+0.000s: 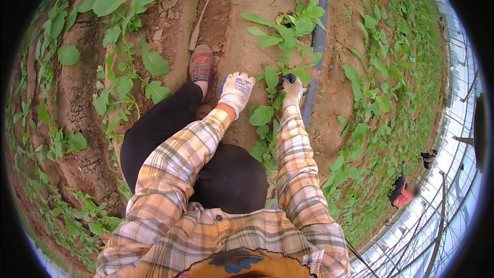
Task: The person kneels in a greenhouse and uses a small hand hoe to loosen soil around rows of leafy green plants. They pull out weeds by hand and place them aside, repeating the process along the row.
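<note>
My left hand (238, 89), in a white work glove with blue printing and blue at its edge, hovers low over or rests on the brown soil bed, its fingers curled. Whether anything is inside them is hidden. My right hand (293, 92), also gloved, is at the base of a row of leafy green plants (287, 36), beside a leaf. Something dark shows at its thumb and fingertips; I cannot tell whether this is the glove's soiled coating or a held thing. Low leaves (261, 115) grow between my two forearms.
A black irrigation hose (319, 38) runs along the bed, right of the plants. A wooden-handled hoe (196, 34) lies in the furrow beyond my shoe (202, 63). More plants (123, 85) grow at left. Two people (402, 197) are far right, near the greenhouse frame (444, 216).
</note>
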Motion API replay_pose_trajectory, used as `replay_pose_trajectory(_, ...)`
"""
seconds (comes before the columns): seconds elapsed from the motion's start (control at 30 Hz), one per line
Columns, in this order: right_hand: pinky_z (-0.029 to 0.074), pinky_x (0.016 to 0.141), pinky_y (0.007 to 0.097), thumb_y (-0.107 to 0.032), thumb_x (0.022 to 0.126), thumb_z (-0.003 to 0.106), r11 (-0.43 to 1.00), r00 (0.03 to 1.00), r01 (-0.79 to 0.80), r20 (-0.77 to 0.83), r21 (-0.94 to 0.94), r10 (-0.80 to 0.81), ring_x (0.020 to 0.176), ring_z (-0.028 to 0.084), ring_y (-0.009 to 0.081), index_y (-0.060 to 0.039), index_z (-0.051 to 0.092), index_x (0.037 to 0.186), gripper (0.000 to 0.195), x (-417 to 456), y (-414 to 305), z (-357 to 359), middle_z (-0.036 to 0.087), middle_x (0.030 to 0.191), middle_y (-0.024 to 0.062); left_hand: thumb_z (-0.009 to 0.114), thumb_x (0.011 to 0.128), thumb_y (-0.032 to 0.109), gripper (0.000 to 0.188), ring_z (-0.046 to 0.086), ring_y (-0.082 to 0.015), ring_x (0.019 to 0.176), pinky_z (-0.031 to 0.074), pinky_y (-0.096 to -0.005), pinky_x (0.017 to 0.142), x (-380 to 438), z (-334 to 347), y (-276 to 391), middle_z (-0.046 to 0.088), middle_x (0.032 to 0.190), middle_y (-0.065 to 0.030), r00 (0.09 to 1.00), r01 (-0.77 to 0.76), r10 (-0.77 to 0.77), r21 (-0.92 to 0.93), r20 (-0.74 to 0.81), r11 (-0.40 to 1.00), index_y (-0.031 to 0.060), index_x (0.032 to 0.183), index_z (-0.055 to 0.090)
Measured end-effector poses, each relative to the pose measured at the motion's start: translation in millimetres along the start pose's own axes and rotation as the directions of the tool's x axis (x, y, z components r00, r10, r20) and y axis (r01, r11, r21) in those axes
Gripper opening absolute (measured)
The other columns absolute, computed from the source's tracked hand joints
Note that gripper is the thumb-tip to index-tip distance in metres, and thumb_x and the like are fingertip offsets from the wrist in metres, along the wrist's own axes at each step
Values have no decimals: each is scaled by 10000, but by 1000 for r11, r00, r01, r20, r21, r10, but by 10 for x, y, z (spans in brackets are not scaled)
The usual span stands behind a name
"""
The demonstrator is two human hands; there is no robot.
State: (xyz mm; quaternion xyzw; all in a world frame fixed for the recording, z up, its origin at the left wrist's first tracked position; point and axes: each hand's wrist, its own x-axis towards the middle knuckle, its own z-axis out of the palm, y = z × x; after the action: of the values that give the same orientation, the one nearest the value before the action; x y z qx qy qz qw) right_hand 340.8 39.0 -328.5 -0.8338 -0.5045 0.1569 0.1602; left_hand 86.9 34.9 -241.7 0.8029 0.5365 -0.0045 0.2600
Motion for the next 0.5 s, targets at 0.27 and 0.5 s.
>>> replay_pose_trajectory(0.27,483,552,292,-70,853,651,809,962,-259,212,527,170,639,592,153,18,624,1016,188,-67,-116,117,655,850,71,575,824,137,266,597,-270,1030,466,-385,875,-46,45,-103,632,1060,-88,1000,7,-7,11,24,1000,157,1084,626)
replay_pose_trajectory(0.5,549,516,339,-69,892,621,470,837,-535,516,702,182,580,621,214,-47,633,1038,149,5,-41,-431,674,872,71,598,835,159,330,601,-271,1041,478,-398,868,-83,-199,3,618,1114,-110,998,56,-55,-39,27,998,125,1164,589)
